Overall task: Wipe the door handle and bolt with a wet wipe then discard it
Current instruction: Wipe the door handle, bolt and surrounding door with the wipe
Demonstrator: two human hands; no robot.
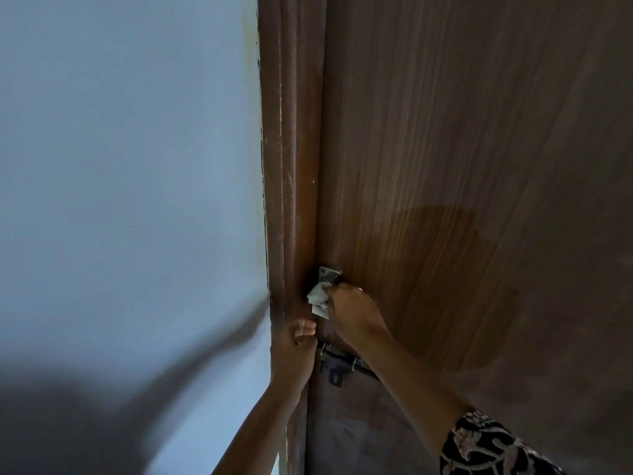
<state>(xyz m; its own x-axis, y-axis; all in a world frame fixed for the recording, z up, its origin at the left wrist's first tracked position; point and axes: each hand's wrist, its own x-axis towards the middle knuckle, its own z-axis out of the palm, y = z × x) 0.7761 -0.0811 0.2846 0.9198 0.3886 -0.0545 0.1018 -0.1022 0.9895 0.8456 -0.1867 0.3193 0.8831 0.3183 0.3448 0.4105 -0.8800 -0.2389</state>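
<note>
A brown wooden door (pixel 462 166) fills the right side, with its frame (pixel 291 166) to the left. My right hand (pixel 352 308) is shut on a crumpled white wet wipe (pixel 318 298) and presses it against the metal door handle (pixel 328 275), of which only the top plate shows. Below, a dark metal sliding bolt (pixel 337 366) lies across the door's edge, partly hidden by my right forearm. My left hand (pixel 294 351) rests against the frame just left of the bolt, fingers curled, holding nothing that I can see.
A pale blue wall (pixel 130 166) covers the left half, with dark shadows of my arms low on it. A patterned black and white sleeve (pixel 486 443) shows at the bottom right.
</note>
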